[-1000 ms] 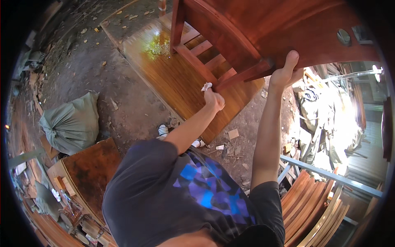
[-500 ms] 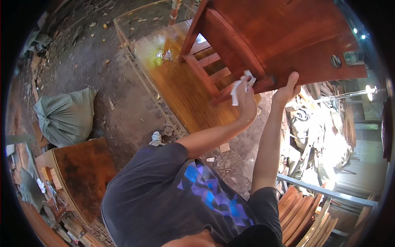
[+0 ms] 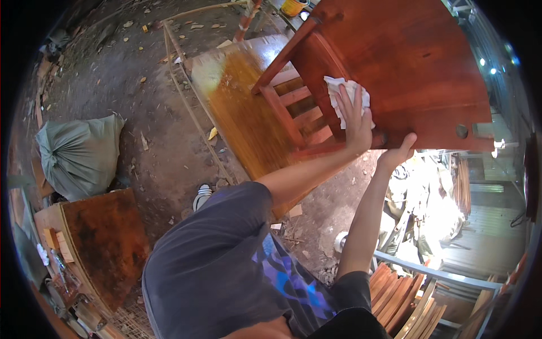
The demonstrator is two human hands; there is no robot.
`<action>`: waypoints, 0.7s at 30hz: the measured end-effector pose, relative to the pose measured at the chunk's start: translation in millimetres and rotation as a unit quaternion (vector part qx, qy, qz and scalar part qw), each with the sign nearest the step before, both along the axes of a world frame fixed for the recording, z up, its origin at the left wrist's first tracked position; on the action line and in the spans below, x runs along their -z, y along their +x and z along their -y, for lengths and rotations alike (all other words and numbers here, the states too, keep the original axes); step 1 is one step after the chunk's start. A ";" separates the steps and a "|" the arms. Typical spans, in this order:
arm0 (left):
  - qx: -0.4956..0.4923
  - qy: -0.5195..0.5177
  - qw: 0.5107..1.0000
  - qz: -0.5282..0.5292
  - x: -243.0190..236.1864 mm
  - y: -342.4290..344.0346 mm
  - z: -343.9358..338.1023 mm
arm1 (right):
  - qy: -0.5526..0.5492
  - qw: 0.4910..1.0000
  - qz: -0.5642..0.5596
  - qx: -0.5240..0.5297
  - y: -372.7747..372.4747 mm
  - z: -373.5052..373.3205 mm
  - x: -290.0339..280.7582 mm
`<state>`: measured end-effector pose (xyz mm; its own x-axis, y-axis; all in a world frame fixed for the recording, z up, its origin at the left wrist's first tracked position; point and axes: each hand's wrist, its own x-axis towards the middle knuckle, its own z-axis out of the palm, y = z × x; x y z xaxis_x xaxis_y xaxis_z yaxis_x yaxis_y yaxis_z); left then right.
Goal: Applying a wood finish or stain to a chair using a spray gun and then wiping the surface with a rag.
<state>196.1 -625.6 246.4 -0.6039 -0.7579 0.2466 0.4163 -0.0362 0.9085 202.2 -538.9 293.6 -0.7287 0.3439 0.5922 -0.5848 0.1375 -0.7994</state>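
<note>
A red-brown, glossy wooden furniture piece (image 3: 412, 68) with a broad panel and a slatted side fills the upper right; its exact kind I cannot tell. With fingers extended, my left hand (image 3: 355, 121) presses a crumpled white cloth (image 3: 333, 90) onto the panel, beside a raised rail. My right hand (image 3: 397, 153) grips the panel's near edge, thumb on the upper face and the other fingers hidden beneath. The slatted part reaches over a yellow-brown varnished board (image 3: 240, 113) lower down.
At left, a tied grey-green sack (image 3: 82, 155) stands on the dirt floor near a stained wooden box (image 3: 104, 243). Stacked wooden strips (image 3: 395, 296) lie at lower right by a metal rail (image 3: 440, 275). A yellow bucket (image 3: 293, 7) shows at the top, and bright bundles (image 3: 420, 203) crowd the right.
My left hand has moved from the lower rail up onto the panel, and the cloth now lies more spread. My right hand keeps its grip on the edge. The view has shifted slightly.
</note>
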 end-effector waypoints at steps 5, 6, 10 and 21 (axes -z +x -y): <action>0.000 -0.003 0.998 -0.059 2.7 -39.3 58.1 | 0.018 1.000 -0.012 -0.002 3.3 -6.1 -3.9; -0.039 -0.028 0.996 -0.073 5.3 -57.4 85.3 | 0.009 1.000 -0.009 0.008 0.4 -9.4 -3.4; -0.067 -0.084 0.991 -0.078 26.8 -87.6 140.3 | -0.015 1.000 0.016 -0.022 -2.2 -14.8 -5.9; -0.055 -0.155 0.983 -0.078 81.1 -95.0 141.7 | -0.025 0.998 0.063 -0.010 -4.1 -16.8 1.6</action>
